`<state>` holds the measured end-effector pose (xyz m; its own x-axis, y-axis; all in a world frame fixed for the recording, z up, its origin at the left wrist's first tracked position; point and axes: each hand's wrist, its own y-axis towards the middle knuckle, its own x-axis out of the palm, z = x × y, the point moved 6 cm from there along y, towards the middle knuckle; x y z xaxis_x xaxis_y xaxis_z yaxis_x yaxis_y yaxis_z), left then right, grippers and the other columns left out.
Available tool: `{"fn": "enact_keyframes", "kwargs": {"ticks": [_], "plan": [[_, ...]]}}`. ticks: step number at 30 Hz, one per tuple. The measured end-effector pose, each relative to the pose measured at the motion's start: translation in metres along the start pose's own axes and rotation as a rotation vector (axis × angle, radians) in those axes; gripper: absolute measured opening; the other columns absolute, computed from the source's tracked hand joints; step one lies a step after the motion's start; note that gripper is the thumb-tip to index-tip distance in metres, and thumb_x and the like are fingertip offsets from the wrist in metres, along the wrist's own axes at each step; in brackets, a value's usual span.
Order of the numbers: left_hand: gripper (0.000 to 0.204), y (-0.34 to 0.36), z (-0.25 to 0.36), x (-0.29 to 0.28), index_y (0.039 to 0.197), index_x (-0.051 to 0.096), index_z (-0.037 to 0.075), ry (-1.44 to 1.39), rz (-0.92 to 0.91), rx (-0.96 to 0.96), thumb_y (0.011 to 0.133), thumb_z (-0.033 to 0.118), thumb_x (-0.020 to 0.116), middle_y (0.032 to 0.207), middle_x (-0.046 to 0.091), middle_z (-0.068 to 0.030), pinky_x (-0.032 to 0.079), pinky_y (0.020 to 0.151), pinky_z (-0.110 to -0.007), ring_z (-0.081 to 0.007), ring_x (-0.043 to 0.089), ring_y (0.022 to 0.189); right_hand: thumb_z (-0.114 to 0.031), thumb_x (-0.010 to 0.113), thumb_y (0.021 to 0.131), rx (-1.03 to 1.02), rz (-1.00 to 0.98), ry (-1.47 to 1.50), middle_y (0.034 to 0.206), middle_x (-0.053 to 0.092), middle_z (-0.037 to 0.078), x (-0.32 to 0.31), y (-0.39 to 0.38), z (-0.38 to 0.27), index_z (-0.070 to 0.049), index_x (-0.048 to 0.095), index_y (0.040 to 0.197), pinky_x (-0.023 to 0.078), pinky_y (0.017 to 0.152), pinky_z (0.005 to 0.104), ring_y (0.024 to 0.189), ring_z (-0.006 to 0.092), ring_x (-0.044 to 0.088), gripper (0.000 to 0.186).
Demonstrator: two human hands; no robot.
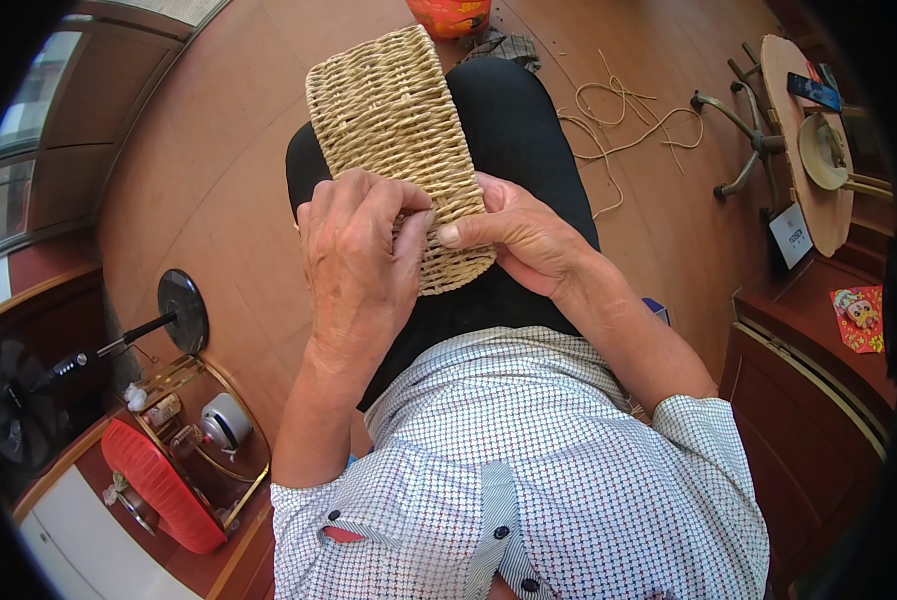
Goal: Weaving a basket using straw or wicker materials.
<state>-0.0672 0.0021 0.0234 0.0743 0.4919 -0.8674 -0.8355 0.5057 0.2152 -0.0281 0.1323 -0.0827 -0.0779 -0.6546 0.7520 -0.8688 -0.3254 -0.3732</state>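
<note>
A tan woven basket (394,110) made of twisted straw-like cord lies tilted across my lap, its ribbed weave facing up. My right hand (529,235) grips its near right edge, thumb on the face of the weave and fingers behind. Over the basket's lower left part, my left hand (359,250) is closed, with thumb and forefinger pinched together against the weave close to the right thumb. Whatever lies between those left fingertips is hidden. Black trousers (514,110) show under and beside the basket.
Loose tan cord (619,120) lies coiled on the brown floor (229,170), beyond my knee. A red-orange container (449,15) stands ahead. At right, a round wooden table (781,90) bears a phone (814,91) and a hat (822,150). A red pleated cover (159,485) is at lower left.
</note>
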Motion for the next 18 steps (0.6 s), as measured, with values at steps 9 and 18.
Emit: {"fn": "enact_keyframes", "kwargs": {"ticks": [9, 18], "plan": [[0.01, 0.001, -0.004, 0.004, 0.094, 0.071, 0.007, -0.03, -0.041, -0.002, 0.086, 0.005, 0.077, 0.093, 0.066, -0.0053, 0.042, 0.088, -0.04, -0.0262, 0.061, 0.094, -0.005, 0.07, 0.092, -0.029, -0.022, 0.032, 0.13, 0.069, 0.009, -0.001, -0.012, -0.006, 0.005, 0.052, 0.147, 0.053, 0.107, 0.0327, 0.117, 0.0148, 0.068, 0.058], [0.013, -0.003, 0.011, 0.001, 0.102, 0.068, 0.007, -0.067, 0.169, 0.144, 0.092, 0.007, 0.076, 0.099, 0.068, -0.0069, 0.043, 0.09, -0.039, -0.0263, 0.061, 0.095, -0.012, 0.061, 0.101, -0.07, 0.127, 0.18, 0.122, 0.072, 0.006, -0.006, -0.018, -0.007, 0.006, 0.057, 0.145, 0.054, 0.099, 0.0279, 0.104, 0.0092, 0.068, 0.048]]}}
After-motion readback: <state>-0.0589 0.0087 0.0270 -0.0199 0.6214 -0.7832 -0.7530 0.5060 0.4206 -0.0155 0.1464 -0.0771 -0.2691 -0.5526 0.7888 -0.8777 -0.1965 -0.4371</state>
